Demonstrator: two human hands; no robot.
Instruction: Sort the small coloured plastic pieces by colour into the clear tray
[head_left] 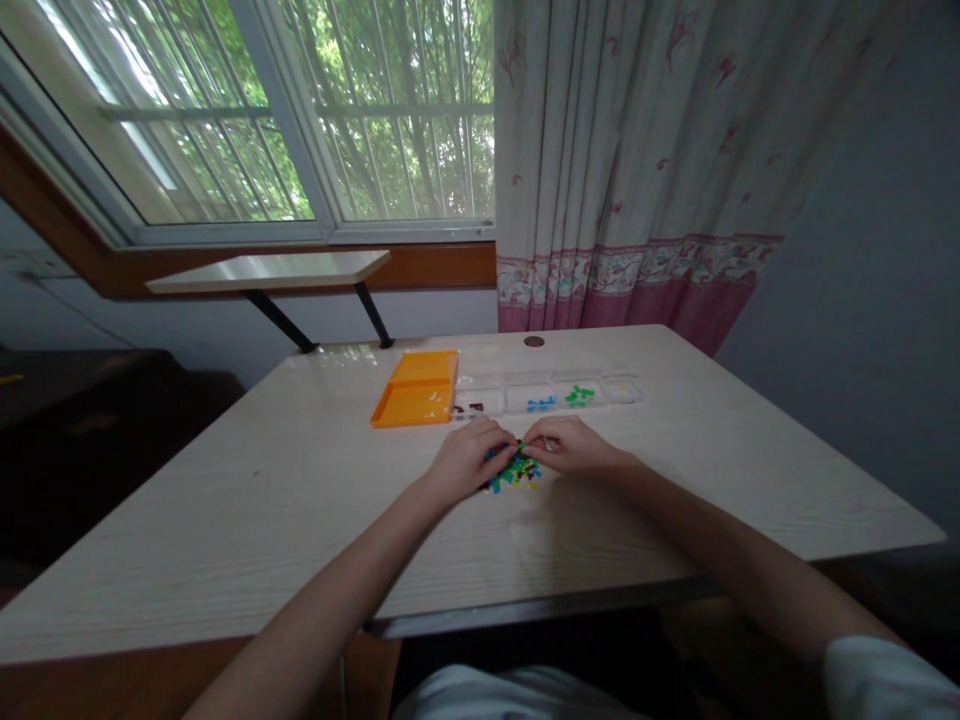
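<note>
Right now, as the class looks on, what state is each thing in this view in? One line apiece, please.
Orange case: open, lying flat
Clear tray: divided, with dark, blue, green and yellow pieces in separate compartments
Pile of pieces: loose, colours mixed
Left hand: fingers bent at the pile, grip unclear
Right hand: fingers curled at the pile, grip unclear
Curtain: hanging in folds

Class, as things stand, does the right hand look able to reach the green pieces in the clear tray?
Probably yes: the right hand is beside the mixed pile, those green pieces lie just beyond it, and nothing visible stands between.
</note>
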